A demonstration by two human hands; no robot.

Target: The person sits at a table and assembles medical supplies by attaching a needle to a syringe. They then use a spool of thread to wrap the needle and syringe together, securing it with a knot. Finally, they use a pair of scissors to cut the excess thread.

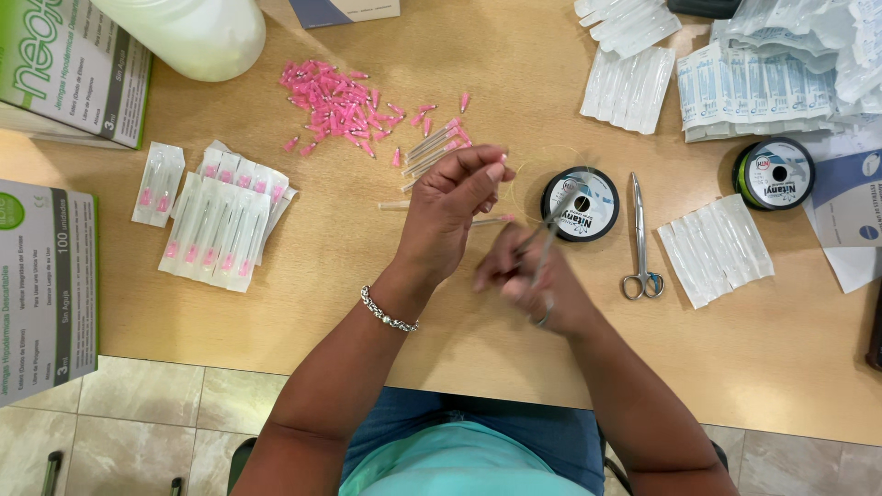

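Observation:
My left hand (452, 208) is raised over the wooden table (367, 312), fingers pinched together on a thin needle with a pink hub beside a small bunch of such needles (432, 147). My right hand (533, 280) is blurred and closed around a slim metal instrument (542, 241) that points toward the left hand. A fine thread seems to run from the fingers toward a black thread spool (580, 203).
Metal scissors (640, 241) lie right of the spool. A pile of pink caps (335, 99), packets of pink-hubbed needles (216, 230), clear packets (715, 248), a second spool (774, 173), blister packs (753, 87), cardboard boxes (41, 285) and a white bottle (197, 32) surround the hands.

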